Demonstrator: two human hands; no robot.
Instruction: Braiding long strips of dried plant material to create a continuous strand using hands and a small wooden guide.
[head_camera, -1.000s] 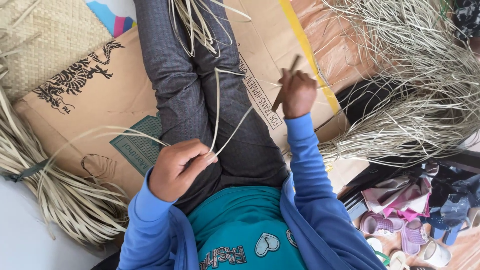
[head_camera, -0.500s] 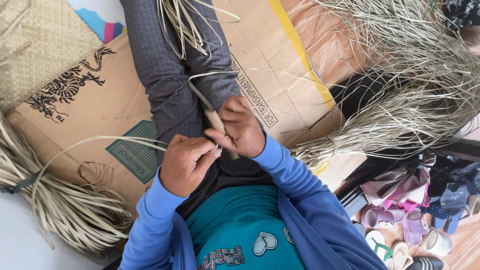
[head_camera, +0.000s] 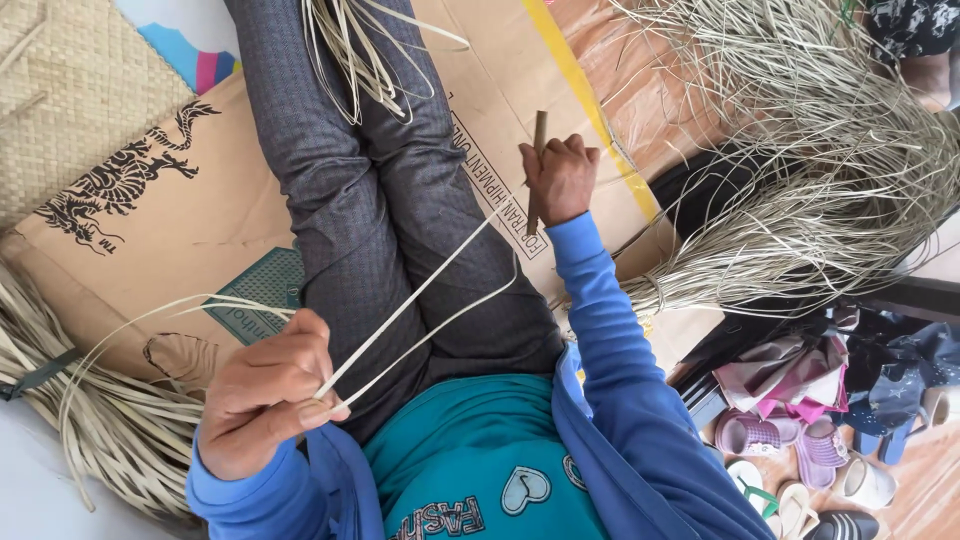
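Since a moment ago, drawn apart: right hand (head_camera: 560, 180), fist closed on a brown stick (head_camera: 537, 172), up at one o'clock; left hand (head_camera: 265, 395) pinching pale reed strips (head_camera: 410, 315) at seven. Strips now pulled taut over the lap, long axis seven-to-one; stick near upright.

Dry, matt straw strips (head_camera: 420, 310), a brown wooden stick (head_camera: 536, 170), matt corrugated cardboard (head_camera: 150, 230), rough woven mat (head_camera: 70, 90), grey cloth trousers (head_camera: 370, 200).
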